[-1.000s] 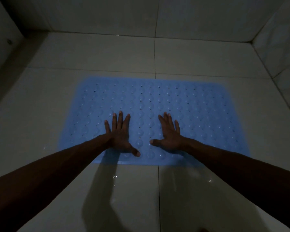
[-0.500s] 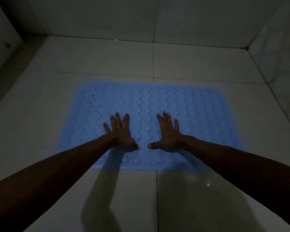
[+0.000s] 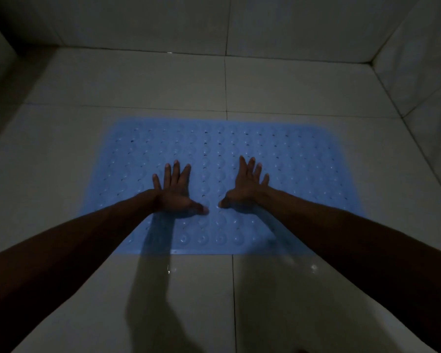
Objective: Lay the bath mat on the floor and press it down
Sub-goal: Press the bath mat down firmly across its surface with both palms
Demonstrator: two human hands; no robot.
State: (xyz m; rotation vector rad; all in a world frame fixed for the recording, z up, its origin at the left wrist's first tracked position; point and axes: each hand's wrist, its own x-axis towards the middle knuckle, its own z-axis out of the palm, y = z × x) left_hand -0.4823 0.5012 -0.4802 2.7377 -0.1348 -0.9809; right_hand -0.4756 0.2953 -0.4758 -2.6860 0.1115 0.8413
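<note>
Item 1, bath mat (image 3: 278,161): blue, rectangular, studded with rows of round bumps and small holes. It is lying flat on the floor (image 3: 303,87), spanning the tile joint that is running away from me. Its near left and near right corners are being covered by my forearms and their shadows, so those edges are hard to trace.

Item 2, my left hand (image 3: 175,192): it is pressing palm-down on the mat, left of the mat's middle, fingers (image 3: 175,171) straight and spread wide, thumb pointing inward, gripping nothing.

Item 3, my right hand (image 3: 246,187): it is pressing palm-down on the mat, right of the mat's middle, fingers straight and slightly fanned, gripping nothing. The two thumb tips are lying near each other, apart.

Item 4, tiled walls (image 3: 163,21): they are standing well beyond the mat's far edge and to its right. The light is dim; the corner far left of the mat is too dark to read.
</note>
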